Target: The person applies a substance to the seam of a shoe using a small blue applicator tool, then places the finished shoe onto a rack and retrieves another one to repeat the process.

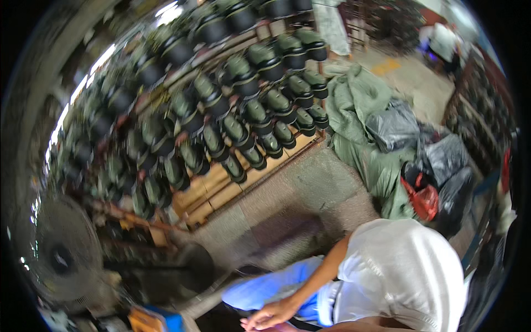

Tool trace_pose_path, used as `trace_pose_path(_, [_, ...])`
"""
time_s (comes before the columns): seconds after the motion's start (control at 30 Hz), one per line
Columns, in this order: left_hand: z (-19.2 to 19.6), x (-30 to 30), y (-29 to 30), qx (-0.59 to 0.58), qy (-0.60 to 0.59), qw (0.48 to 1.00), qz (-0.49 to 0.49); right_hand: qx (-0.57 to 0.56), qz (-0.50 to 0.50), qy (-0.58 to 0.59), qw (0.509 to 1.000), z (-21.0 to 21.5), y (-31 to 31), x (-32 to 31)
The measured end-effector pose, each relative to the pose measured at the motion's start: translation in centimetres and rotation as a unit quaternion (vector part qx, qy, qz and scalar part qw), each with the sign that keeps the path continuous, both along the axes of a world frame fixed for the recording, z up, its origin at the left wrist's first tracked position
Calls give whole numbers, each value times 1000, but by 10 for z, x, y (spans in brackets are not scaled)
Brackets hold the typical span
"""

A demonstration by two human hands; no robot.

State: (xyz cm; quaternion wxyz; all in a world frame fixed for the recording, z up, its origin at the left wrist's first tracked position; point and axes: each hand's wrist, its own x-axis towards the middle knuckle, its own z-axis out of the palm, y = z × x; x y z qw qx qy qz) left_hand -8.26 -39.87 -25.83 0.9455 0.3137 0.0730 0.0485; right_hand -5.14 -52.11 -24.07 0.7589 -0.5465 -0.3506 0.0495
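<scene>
My right arm comes down from a white short sleeve, and my right hand (269, 316) is low in the picture over my blue jeans. Its fingers are loosely stretched, with nothing visible in them. Just below, a strip of skin at the lower edge seems to be my left hand and forearm (287, 327); the frame cuts off most of it and its fingers cannot be made out. The jeans (276, 288) are the nearest thing to my right hand. Left of them stands a pale bench or table edge (207, 301). Blur softens the lower middle.
A tiered rack holds many dark green and black shoes (238, 127). A fan (61, 254) stands at left, above a blue and orange box (157, 318). Green sacking (359, 94), dark plastic bags (392, 124) and a red bag (423, 199) lie on the right. Another person (443, 43) is far off.
</scene>
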Motion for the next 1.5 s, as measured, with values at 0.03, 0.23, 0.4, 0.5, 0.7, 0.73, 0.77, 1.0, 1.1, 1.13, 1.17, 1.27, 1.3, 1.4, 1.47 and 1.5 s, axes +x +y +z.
trace_pose_path(0.03, [-17,-17,19,-4,-5,1000,28,-2,34,40,999,-10,2,-7])
trace_pose_path(0.23, [15,-62,-12,-60,122,986,93,-83,77,302,947,-28,-48,-33])
trace_pose_path(0.4, [-1,-69,10,-99,171,966,168,-180,75,-36,980,15,-23,-19])
trace_pose_path(0.5, [-79,-106,107,-211,27,936,282,-133,28,-125,983,31,-27,-16])
trace_pose_path(0.7, [-86,-50,248,-45,364,839,401,-188,-12,-162,969,73,-12,75])
trace_pose_path(0.73, [-96,-38,222,118,360,837,394,-191,-46,-195,961,86,-12,95])
trace_pose_path(0.77, [-102,-25,198,221,329,837,377,-196,-81,-225,951,95,-12,115])
trace_pose_path(1.0, [-83,72,115,769,194,568,221,-157,-87,-156,971,202,93,296])
trace_pose_path(1.1, [-77,89,114,741,263,594,168,-192,-32,-203,959,225,173,381])
trace_pose_path(1.13, [-78,92,116,734,271,600,164,-205,-21,-203,957,229,205,402])
trace_pose_path(1.17, [-82,99,114,734,235,608,189,-216,-28,-227,949,229,228,427])
trace_pose_path(1.27, [-84,107,119,738,241,604,178,-383,-153,-369,833,230,292,458])
trace_pose_path(1.3, [-81,110,121,737,245,606,171,-426,-172,-387,799,230,304,466])
trace_pose_path(1.4, [-81,112,127,718,246,620,199,-484,-178,-418,748,229,334,467])
trace_pose_path(1.47, [-79,114,126,693,243,647,205,-490,-183,-436,733,222,343,475])
trace_pose_path(1.5, [-78,117,125,684,246,657,200,-486,-191,-448,726,221,347,482])
